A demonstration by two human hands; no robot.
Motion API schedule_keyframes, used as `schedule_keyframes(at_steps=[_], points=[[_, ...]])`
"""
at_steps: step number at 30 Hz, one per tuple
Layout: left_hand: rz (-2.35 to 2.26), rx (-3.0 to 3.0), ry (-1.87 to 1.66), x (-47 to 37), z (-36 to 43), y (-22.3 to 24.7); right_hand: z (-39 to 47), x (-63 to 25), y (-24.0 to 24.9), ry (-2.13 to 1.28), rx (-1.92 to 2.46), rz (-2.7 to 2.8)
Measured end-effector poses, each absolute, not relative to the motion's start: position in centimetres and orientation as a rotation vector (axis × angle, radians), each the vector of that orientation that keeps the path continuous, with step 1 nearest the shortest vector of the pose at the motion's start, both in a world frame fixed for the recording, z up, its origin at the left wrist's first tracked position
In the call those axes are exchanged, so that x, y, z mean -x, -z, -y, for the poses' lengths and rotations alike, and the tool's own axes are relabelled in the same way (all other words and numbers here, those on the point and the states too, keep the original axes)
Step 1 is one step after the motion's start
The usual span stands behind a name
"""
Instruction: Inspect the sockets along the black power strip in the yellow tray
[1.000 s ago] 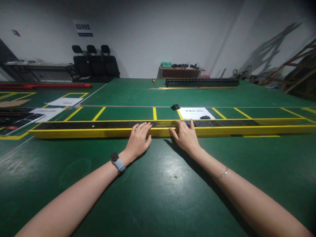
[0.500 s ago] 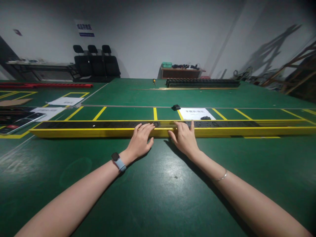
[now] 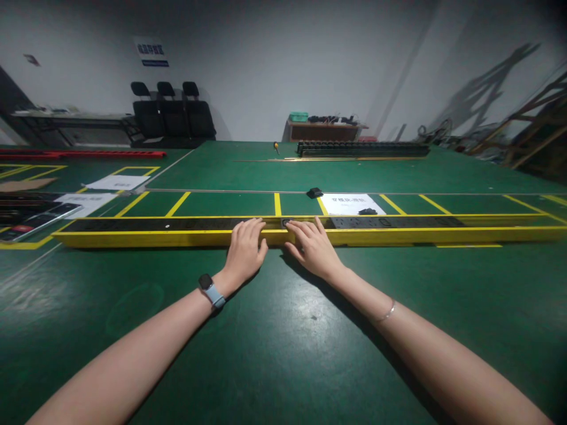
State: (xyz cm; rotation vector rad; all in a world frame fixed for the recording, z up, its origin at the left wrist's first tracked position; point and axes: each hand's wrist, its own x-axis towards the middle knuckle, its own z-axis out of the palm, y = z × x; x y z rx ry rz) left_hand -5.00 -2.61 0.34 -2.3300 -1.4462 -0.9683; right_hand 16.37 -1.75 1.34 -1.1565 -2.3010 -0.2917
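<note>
Bending left hand (image 3: 245, 249) and right hand (image 3: 313, 249) over the near edge of the rail (image 3: 146, 240), lying parallel to the far edge of the desk (image 3: 287, 348); perhaps touching a module (image 3: 286, 223) with the right; cannot tell whether grasping.

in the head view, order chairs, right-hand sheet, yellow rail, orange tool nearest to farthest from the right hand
From the right hand:
1. Yellow rail: at its fingers
2. Right-hand sheet: just past the rail
3. Orange tool: farther ahead, slightly left
4. Chairs: far back, left
</note>
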Motion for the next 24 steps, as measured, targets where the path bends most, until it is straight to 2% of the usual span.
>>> schedule_keyframes(at_steps=[24], points=[[1.503, 2.224, 0.906, 5.07, 2.63, 0.02, 1.1, -17.44, -0.5, 0.496, 1.384, 2.071]])
